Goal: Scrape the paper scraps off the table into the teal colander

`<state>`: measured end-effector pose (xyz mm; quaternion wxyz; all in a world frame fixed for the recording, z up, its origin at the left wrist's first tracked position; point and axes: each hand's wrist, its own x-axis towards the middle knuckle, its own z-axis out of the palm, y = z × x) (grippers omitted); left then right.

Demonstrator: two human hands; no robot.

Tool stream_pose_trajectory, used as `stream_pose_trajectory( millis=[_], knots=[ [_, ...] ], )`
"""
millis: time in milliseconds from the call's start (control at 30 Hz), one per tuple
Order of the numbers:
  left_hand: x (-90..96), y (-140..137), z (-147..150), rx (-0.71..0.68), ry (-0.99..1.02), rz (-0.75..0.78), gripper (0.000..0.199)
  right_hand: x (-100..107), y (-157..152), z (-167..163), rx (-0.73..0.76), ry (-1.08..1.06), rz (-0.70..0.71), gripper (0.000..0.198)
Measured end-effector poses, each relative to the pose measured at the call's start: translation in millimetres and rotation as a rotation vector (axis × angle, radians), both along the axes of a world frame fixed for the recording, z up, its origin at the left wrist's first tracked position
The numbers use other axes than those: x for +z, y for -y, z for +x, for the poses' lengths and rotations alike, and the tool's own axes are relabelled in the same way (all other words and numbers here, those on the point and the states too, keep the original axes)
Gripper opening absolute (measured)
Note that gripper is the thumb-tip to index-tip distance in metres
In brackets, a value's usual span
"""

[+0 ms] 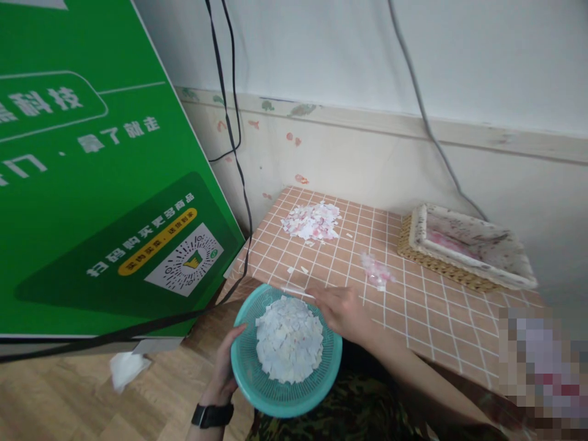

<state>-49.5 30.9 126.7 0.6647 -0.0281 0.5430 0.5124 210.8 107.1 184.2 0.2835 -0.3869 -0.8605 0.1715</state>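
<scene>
My left hand (pixel 223 362), with a black band on its wrist, grips the left side of a round turquoise plastic colander (pixel 287 401). Its thumb rests on the rim, while the other fingers are hidden below. A heap of small pale paper pieces (pixel 289 340) lies inside the colander. Over the far right rim, my right hand (pixel 342 309) pinches a thin white strip (pixel 296 292) that points left. Whether this strip is paper or plastic I cannot tell. Just beyond the rim, a few loose paper scraps (pixel 304 269) lie on the checked tablecloth (pixel 413 306).
Toward the wall is a pile of white and pink paper pieces (pixel 313 220). Right of it sits a clear plastic bag (pixel 376 271) with pink bits. A cloth-lined wicker basket (pixel 463 248) stands farther right. Black cables (pixel 243 202) hang beside the green cabinet (pixel 114 184).
</scene>
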Motion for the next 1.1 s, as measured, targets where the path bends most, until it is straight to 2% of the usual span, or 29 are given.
stream_pose_trajectory(
  millis=[100, 200, 267, 333, 400, 500, 567, 633, 767, 867, 967, 1100],
  knots=[
    [-1.1, -1, 0, -0.013, 0.002, 0.009, 0.007, 5, -3, 4, -0.03, -0.022, -0.031, 0.027],
    [-2.0, -2, 0, -0.016, 0.014, 0.02, 0.008, 5, -21, 13, -0.229, 0.003, 0.019, 0.027],
    [-2.2, -3, 0, -0.017, 0.024, 0.018, 0.008, 2, -31, 16, -0.287, 0.072, 0.04, 0.029],
    [-2.3, -3, 0, -0.016, 0.031, 0.008, 0.009, -1, -31, 13, -0.244, 0.119, 0.047, 0.031],
    [-2.5, -4, 0, -0.012, 0.032, 0.001, 0.009, -2, -21, 7, -0.13, 0.124, 0.054, 0.034],
    [-3.1, -4, -1, -0.01, 0.029, -0.004, 0.009, 1, -2, -1, 0.074, 0.073, 0.032, 0.036],
    [-3.7, -4, -1, -0.018, 0.036, -0.008, 0.01, 5, 2, -1, 0.113, 0.01, -0.007, 0.033],
    [-3.9, -3, -2, -0.025, 0.049, 0.001, 0.01, 7, -7, 6, 0.02, -0.039, -0.017, 0.028],
    [-3.1, -2, -2, -0.019, 0.029, -0.002, 0.009, 5, -52, 24, -0.333, 0.021, 0.045, 0.028],
    [-3.3, -1, -2, -0.003, 0.005, -0.006, 0.008, 5, -78, 32, -0.438, 0.119, 0.084, 0.03],
    [-4.9, 0, -3, -0.043, 0.028, 0.006, 0.01, 9, -85, 37, -0.376, 0.17, 0.064, 0.029],
    [-6.4, 0, -4, -0.047, 0.043, 0.019, 0.01, 20, -79, 47, -0.242, 0.174, -0.003, 0.027]
  ],
)
